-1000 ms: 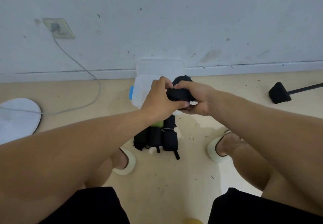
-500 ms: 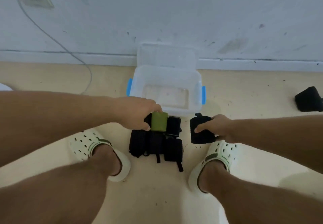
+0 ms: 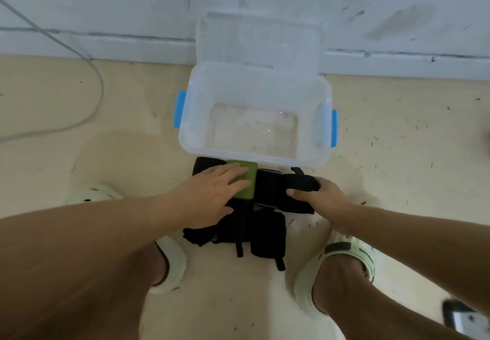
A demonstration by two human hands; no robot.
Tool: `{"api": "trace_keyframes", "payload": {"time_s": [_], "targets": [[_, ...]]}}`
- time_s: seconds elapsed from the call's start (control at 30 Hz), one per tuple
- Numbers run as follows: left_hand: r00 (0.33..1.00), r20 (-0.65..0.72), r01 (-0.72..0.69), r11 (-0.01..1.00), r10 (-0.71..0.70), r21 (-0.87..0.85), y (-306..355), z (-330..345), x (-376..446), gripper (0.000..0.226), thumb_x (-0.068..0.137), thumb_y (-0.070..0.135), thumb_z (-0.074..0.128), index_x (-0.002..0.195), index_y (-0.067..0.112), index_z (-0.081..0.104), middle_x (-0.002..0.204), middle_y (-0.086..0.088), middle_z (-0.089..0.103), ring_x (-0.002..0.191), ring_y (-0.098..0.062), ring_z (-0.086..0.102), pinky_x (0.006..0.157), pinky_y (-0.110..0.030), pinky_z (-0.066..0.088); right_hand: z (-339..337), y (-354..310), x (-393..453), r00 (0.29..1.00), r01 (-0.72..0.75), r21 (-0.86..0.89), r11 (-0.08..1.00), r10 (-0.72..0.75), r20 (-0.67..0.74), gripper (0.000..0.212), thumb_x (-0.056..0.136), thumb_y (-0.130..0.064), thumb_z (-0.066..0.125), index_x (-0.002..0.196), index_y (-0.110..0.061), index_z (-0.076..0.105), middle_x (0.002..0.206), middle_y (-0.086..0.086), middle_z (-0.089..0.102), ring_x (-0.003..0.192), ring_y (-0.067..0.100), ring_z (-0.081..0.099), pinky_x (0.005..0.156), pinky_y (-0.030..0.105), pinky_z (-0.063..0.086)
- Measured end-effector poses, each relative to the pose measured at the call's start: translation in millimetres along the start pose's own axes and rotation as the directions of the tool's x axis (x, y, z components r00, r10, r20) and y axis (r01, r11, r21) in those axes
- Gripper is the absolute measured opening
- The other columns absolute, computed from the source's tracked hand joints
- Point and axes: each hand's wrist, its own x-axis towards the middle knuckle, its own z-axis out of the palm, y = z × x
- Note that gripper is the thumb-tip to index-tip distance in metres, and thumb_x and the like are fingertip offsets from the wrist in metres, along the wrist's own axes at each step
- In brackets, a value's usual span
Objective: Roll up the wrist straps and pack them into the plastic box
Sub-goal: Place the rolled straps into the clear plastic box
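Seen from above, looking down past bare knees and pale clogs to a beige floor (image 3: 111,159). Just beyond both hands, an open clear plastic box (image 3: 322,138) with blue side latches, nothing visible inside, its lid (image 3: 258,37) propped against the wall behind.

Between the hands and directly beneath them, a cluster of rolled wrist straps (image 3: 267,236) on the floor, touching the near wall of the box. Left hand (image 3: 209,199) spread flat, fingers straight, pressing down on a green rolled strap (image 3: 248,182) and the black rolls beside it. Right hand (image 3: 322,197) curled around a black rolled strap (image 3: 298,193) at the right edge of the cluster, thumb on the near side, fingers wrapped over the far side; a loose tab sticking up just past the fingertips.

Rolling apparently finished for most pieces; packing not yet begun, judging by the bare box. Step in hand seemingly gathering the rolls together beside the box.

Next move likely calling for a firm pinch around one roll so it stays wound, a short lift over the near rim just ahead of the fingers, and a placement against a box wall, leaving room for the rest.
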Motion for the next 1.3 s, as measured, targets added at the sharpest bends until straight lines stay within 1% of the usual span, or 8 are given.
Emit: {"api": "trace_keyframes", "payload": {"time_s": [0.1, 0.23, 0.4, 0.57, 0.7, 0.83, 1.1, 1.3], "targets": [[0.999, -0.025, -0.045, 0.999, 0.046, 0.010, 17, 8, 19, 0.078, 0.106, 0.047, 0.050, 0.166, 0.027, 0.005, 0.175, 0.000, -0.006, 0.160, -0.020, -0.013, 0.127, -0.036, -0.009, -6, 5, -7, 0.998, 0.054, -0.044, 0.998, -0.055, -0.023, 0.065, 0.080, -0.044, 0.086, 0.136, -0.021, 0.061, 0.122, -0.003, 0.071, 0.104, 0.014, 0.069, 0.086, 0.025, 0.054], [0.997, 0.044, -0.058, 0.997, 0.055, 0.051, 47, 18, 34, 0.081, 0.106, 0.049, 0.046, 0.166, 0.024, -0.002, 0.174, -0.003, -0.014, 0.159, -0.023, -0.021, 0.130, -0.043, -0.010, -17, 14, -15, 0.983, 0.095, -0.241, 0.966, -0.129, -0.129, 0.103, 0.079, -0.055, 0.083, 0.160, -0.017, 0.033, 0.158, 0.004, 0.042, 0.139, 0.026, 0.051, 0.107, 0.038, 0.045], [0.995, 0.087, -0.065, 0.994, 0.057, 0.089, 61, 23, 38, 0.082, 0.106, 0.048, 0.046, 0.166, 0.021, -0.004, 0.174, -0.006, -0.015, 0.158, -0.027, -0.023, 0.129, -0.047, -0.011, -30, 28, -23, 0.924, 0.282, -0.366, 0.887, -0.353, -0.143, 0.088, 0.073, -0.048, 0.090, 0.144, -0.029, 0.043, 0.146, -0.011, 0.040, 0.135, 0.010, 0.044, 0.106, 0.030, 0.043], [0.998, 0.033, -0.057, 0.998, 0.056, 0.036, 55, 18, 44, 0.077, 0.107, 0.052, 0.041, 0.166, 0.022, 0.002, 0.175, -0.006, -0.008, 0.160, -0.025, -0.018, 0.130, -0.044, -0.010, -27, 35, -19, 0.886, 0.417, -0.476, 0.774, -0.462, 0.024, 0.109, 0.070, -0.039, 0.095, 0.157, -0.030, 0.030, 0.158, -0.007, 0.032, 0.143, 0.012, 0.035, 0.111, 0.023, 0.030], [0.997, 0.028, -0.075, 0.997, 0.074, 0.036, 55, 13, 53, 0.071, 0.108, 0.054, 0.037, 0.166, 0.028, 0.006, 0.175, -0.005, -0.005, 0.160, -0.025, -0.017, 0.129, -0.044, -0.014, -20, 41, -8, 0.838, 0.533, -0.466, 0.706, -0.517, 0.174, 0.108, 0.075, -0.031, 0.090, 0.159, -0.042, 0.023, 0.164, -0.008, 0.019, 0.148, 0.021, 0.034, 0.121, 0.043, 0.037], [0.995, 0.030, -0.096, 0.994, 0.095, 0.059, 61, 10, 61, 0.067, 0.108, 0.052, 0.038, 0.166, 0.030, 0.012, 0.175, -0.004, 0.004, 0.160, -0.026, -0.014, 0.127, -0.046, -0.016, -18, 44, 7, 0.757, 0.639, -0.450, 0.624, -0.613, 0.225, 0.091, 0.082, -0.023, 0.085, 0.155, -0.042, 0.034, 0.161, -0.002, 0.023, 0.144, 0.027, 0.041, 0.117, 0.045, 0.043], [0.995, 0.026, -0.102, 0.993, 0.101, 0.055, 69, 10, 63, 0.068, 0.107, 0.051, 0.042, 0.165, 0.028, 0.015, 0.174, -0.005, 0.007, 0.161, -0.025, -0.013, 0.129, -0.044, -0.014, -19, 46, 21, 0.698, 0.678, -0.566, 0.468, -0.652, 0.297, 0.083, 0.086, -0.015, 0.078, 0.155, -0.032, 0.036, 0.159, 0.004, 0.024, 0.141, 0.030, 0.043, 0.116, 0.042, 0.044], [0.990, -0.058, -0.132, 0.991, 0.132, -0.010, 69, 11, 60, 0.065, 0.107, 0.046, 0.048, 0.164, 0.026, 0.023, 0.173, -0.002, 0.014, 0.161, -0.020, -0.004, 0.130, -0.036, -0.007, -22, 52, 15, 0.720, 0.663, -0.538, 0.520, -0.640, 0.269, 0.093, 0.077, -0.008, 0.080, 0.154, -0.034, 0.037, 0.151, 0.002, 0.029, 0.124, 0.031, 0.056, 0.106, 0.029, 0.047]]}}
